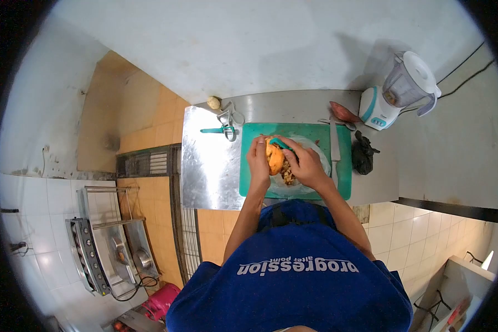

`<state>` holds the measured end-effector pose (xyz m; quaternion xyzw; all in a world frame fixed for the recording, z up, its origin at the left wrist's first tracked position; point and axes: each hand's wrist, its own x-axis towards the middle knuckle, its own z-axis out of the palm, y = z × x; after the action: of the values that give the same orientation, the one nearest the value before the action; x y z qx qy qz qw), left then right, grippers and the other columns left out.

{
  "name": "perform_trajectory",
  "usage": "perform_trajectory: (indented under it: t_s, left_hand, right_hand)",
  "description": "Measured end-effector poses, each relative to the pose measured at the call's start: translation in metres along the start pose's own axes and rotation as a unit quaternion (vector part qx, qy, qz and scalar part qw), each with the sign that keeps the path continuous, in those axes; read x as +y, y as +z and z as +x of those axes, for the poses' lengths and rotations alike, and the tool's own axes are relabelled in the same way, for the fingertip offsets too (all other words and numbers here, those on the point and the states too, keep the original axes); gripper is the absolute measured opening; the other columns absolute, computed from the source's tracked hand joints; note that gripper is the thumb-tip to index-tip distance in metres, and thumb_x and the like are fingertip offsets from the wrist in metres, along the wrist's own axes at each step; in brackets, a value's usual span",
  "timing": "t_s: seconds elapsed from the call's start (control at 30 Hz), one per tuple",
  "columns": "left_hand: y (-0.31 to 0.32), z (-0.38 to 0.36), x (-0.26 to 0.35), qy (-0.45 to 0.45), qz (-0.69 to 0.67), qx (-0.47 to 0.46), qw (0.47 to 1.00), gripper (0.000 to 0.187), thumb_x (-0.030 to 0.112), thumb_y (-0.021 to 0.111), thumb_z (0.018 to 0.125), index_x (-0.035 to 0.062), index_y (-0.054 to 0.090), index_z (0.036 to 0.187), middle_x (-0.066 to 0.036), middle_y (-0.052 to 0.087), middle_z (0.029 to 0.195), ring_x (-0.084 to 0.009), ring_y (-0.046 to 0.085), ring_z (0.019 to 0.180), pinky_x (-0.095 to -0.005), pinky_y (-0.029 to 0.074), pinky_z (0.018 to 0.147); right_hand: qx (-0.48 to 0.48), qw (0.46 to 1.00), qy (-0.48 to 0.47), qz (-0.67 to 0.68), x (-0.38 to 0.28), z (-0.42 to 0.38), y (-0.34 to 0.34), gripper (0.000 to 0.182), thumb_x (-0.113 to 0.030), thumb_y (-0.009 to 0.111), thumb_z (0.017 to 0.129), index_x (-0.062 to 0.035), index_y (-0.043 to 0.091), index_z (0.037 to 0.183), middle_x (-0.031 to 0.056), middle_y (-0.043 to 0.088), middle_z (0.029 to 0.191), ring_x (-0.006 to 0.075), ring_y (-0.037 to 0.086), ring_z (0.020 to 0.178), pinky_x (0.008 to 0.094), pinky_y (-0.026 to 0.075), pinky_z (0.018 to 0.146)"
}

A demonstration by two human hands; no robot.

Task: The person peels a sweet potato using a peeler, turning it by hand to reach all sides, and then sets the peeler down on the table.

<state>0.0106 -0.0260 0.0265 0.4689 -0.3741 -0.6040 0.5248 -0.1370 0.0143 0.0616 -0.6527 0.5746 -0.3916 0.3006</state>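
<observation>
Steel counter: left hand grasps orange produce over green board; right hand grips teal tool. Likely firm, slippery where cut; best held by left flank.

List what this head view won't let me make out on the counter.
All head view:
- Orange food: left side covered by the left hand.
- Green tool: partly covered by the right hand.
- Black bag: its own plastic hides any contents.
- Blender: button markings too small.
</observation>
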Motion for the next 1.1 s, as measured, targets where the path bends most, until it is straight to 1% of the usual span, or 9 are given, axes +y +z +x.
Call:
perform_trajectory:
  t_s: [0.1, 0.17, 0.3, 0.4, 0.47, 0.57, 0.67, 0.77, 1.1]
  left_hand:
    - [-0.001, 0.002, -0.001, 0.013, 0.022, 0.017, 1.000, 0.035, 0.031, 0.048, 0.106, 0.0001, 0.063, 0.111, -0.007, 0.064, 0.100, -0.0150, 0.061, 0.093, -0.0291, 0.051, 0.083]
    - [-0.003, 0.000, -0.003, 0.015, 0.018, 0.006, 1.000, 0.034, 0.031, 0.049, 0.106, -0.0002, 0.063, 0.111, -0.007, 0.064, 0.101, -0.0151, 0.061, 0.093, -0.0292, 0.051, 0.083]
    - [0.004, -0.008, 0.004, 0.059, 0.059, -0.020, 0.996, 0.036, 0.030, 0.047, 0.106, -0.0011, 0.062, 0.111, -0.007, 0.063, 0.101, -0.0155, 0.061, 0.091, -0.0299, 0.051, 0.082]
    - [0.002, 0.005, 0.003, 0.012, -0.010, -0.001, 1.000, 0.036, 0.032, 0.046, 0.106, 0.0006, 0.061, 0.113, -0.008, 0.064, 0.102, -0.0163, 0.063, 0.089, -0.0311, 0.053, 0.079]
    - [-0.002, 0.010, -0.003, -0.106, -0.126, 0.012, 0.986, 0.035, 0.034, 0.047, 0.104, 0.0035, 0.060, 0.114, -0.008, 0.064, 0.100, -0.0171, 0.065, 0.088, -0.0321, 0.054, 0.076]
    - [-0.005, 0.009, -0.009, -0.113, -0.112, -0.019, 0.987, 0.032, 0.034, 0.049, 0.103, 0.0058, 0.059, 0.115, -0.008, 0.065, 0.099, -0.0175, 0.066, 0.088, -0.0326, 0.055, 0.074]
    - [-0.007, 0.007, -0.016, -0.117, -0.097, -0.026, 0.988, 0.031, 0.032, 0.049, 0.102, 0.0055, 0.059, 0.114, -0.007, 0.064, 0.097, -0.0170, 0.065, 0.087, -0.0319, 0.055, 0.074]
    - [-0.004, 0.009, -0.012, -0.122, -0.113, 0.023, 0.986, 0.029, 0.030, 0.050, 0.102, 0.0047, 0.061, 0.111, -0.007, 0.063, 0.096, -0.0164, 0.065, 0.086, -0.0321, 0.054, 0.074]
    - [-0.001, 0.003, -0.011, -0.046, -0.064, 0.034, 0.996, 0.026, 0.026, 0.052, 0.100, 0.0034, 0.063, 0.105, -0.007, 0.063, 0.095, -0.0165, 0.063, 0.086, -0.0319, 0.053, 0.077]
  right_hand:
    - [-0.006, 1.000, 0.009, -0.001, 0.003, 0.004, -0.001, 0.039, -0.030, 0.052, 0.102, -0.0202, 0.059, 0.139, 0.0226, 0.071, 0.097, 0.0432, 0.067, 0.083, 0.0497, 0.053, 0.078]
    - [0.010, 0.995, 0.068, -0.067, 0.023, 0.008, 0.005, 0.038, -0.031, 0.051, 0.103, -0.0193, 0.060, 0.138, 0.0222, 0.071, 0.100, 0.0435, 0.068, 0.083, 0.0503, 0.053, 0.077]
    - [0.047, 0.994, 0.093, -0.010, 0.038, 0.005, 0.002, 0.039, -0.032, 0.050, 0.104, -0.0188, 0.059, 0.139, 0.0219, 0.071, 0.093, 0.0418, 0.068, 0.080, 0.0499, 0.053, 0.074]
    - [0.068, 0.997, 0.019, 0.026, 0.024, -0.005, 0.002, 0.040, -0.030, 0.051, 0.103, -0.0189, 0.059, 0.140, 0.0216, 0.070, 0.085, 0.0397, 0.068, 0.074, 0.0483, 0.053, 0.071]
    - [0.001, 0.999, -0.025, -0.045, -0.006, -0.009, -0.004, 0.041, -0.028, 0.052, 0.101, -0.0198, 0.058, 0.141, 0.0217, 0.068, 0.077, 0.0390, 0.067, 0.069, 0.0473, 0.053, 0.068]
    - [-0.021, 0.997, 0.034, -0.066, 0.001, -0.007, -0.008, 0.043, -0.027, 0.053, 0.100, -0.0218, 0.057, 0.142, 0.0211, 0.068, 0.079, 0.0395, 0.066, 0.069, 0.0478, 0.053, 0.068]
    - [-0.019, 0.996, 0.041, -0.073, 0.002, -0.002, -0.009, 0.043, -0.026, 0.052, 0.100, -0.0227, 0.056, 0.143, 0.0204, 0.068, 0.078, 0.0395, 0.066, 0.070, 0.0487, 0.052, 0.068]
    - [-0.029, 0.998, 0.004, -0.062, -0.001, -0.010, 0.000, 0.043, -0.026, 0.052, 0.100, -0.0221, 0.056, 0.143, 0.0200, 0.068, 0.079, 0.0394, 0.067, 0.071, 0.0490, 0.052, 0.069]
    - [0.037, 0.999, 0.001, -0.001, 0.016, -0.003, 0.014, 0.037, -0.027, 0.054, 0.101, -0.0156, 0.061, 0.135, 0.0210, 0.070, 0.088, 0.0408, 0.068, 0.078, 0.0487, 0.053, 0.072]
